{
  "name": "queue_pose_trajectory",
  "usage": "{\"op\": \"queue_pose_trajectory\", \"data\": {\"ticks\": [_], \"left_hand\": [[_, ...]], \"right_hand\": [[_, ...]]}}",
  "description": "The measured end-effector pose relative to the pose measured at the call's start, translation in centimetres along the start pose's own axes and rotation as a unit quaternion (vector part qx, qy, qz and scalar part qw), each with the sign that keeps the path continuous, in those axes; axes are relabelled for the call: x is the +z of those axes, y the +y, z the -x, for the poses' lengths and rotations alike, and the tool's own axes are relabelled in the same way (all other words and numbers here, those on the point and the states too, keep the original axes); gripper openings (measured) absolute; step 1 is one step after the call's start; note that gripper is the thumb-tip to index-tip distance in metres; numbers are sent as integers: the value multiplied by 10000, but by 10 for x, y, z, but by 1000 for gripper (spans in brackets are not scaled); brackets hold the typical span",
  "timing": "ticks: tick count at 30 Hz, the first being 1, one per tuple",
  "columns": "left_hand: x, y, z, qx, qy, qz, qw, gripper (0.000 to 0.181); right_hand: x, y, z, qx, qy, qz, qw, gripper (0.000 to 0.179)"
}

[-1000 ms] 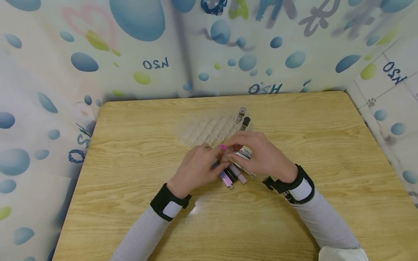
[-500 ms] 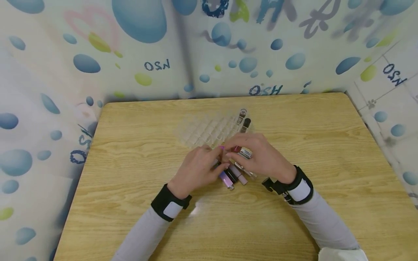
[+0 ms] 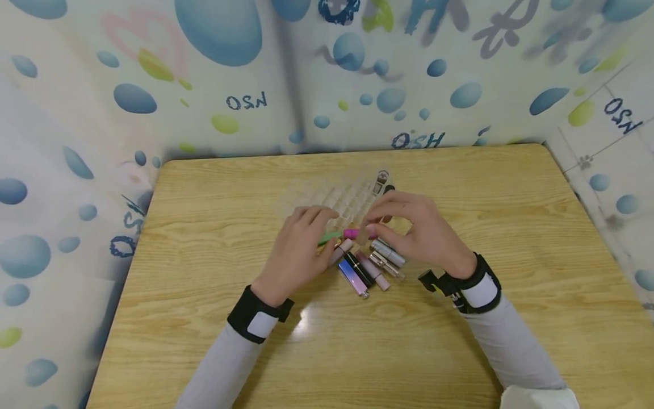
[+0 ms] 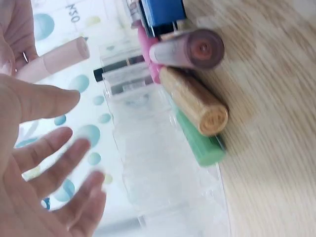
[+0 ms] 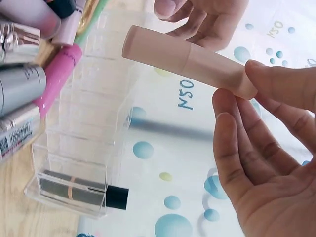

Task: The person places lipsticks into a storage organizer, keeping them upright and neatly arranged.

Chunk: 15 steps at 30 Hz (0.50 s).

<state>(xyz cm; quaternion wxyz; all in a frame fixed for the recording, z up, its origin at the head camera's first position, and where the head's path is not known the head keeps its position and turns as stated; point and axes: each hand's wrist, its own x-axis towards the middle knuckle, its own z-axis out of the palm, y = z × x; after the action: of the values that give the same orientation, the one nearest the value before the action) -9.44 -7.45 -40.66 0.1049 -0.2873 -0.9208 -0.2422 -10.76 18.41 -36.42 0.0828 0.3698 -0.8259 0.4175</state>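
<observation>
My right hand (image 3: 426, 233) pinches one end of a pale beige-pink lipstick tube (image 5: 187, 59) between thumb and fingertips, holding it up above the table. My left hand (image 3: 301, 250) has its fingers spread and holds nothing; it hovers over the left side of a pile of lipstick tubes. In that pile are a green tube (image 4: 200, 143), a gold tube (image 4: 195, 101), a magenta tube (image 5: 57, 81), a silver tube (image 3: 388, 253) and a blue-purple tube (image 3: 352, 278). Behind the hands stands a clear compartmented organizer (image 4: 153, 153), with a dark lipstick (image 5: 64, 185) in an end slot.
The wooden table (image 3: 204, 341) extends around the pile on all sides. A patterned curtain (image 3: 286, 74) hangs behind its far edge. Near the bottom right, a white object (image 3: 536, 397) overlaps the right sleeve.
Both hands were together at the tube. The left hand has drawn away to the left and spread its fingers, while the right has moved slightly right, keeping the lipstick tube.
</observation>
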Motion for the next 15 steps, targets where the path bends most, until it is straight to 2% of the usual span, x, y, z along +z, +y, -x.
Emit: {"op": "queue_pose_trajectory", "data": {"ticks": [4,8,10,15], "left_hand": [[-3,-8,0,-425,240,-376,9981,47],[-3,-15,1,-839,192,-450,9953,49],[-3,-18,2,-922,110,-458,9946,47],[1,-24,2,-880,16,-486,9949,40]], "right_hand": [[-6,5,-5,-90,207,229,9995,9],[-10,11,-10,-120,384,426,9983,8],[-11,13,-13,-126,457,530,9975,7],[-12,18,-20,-218,650,619,9957,7]]}}
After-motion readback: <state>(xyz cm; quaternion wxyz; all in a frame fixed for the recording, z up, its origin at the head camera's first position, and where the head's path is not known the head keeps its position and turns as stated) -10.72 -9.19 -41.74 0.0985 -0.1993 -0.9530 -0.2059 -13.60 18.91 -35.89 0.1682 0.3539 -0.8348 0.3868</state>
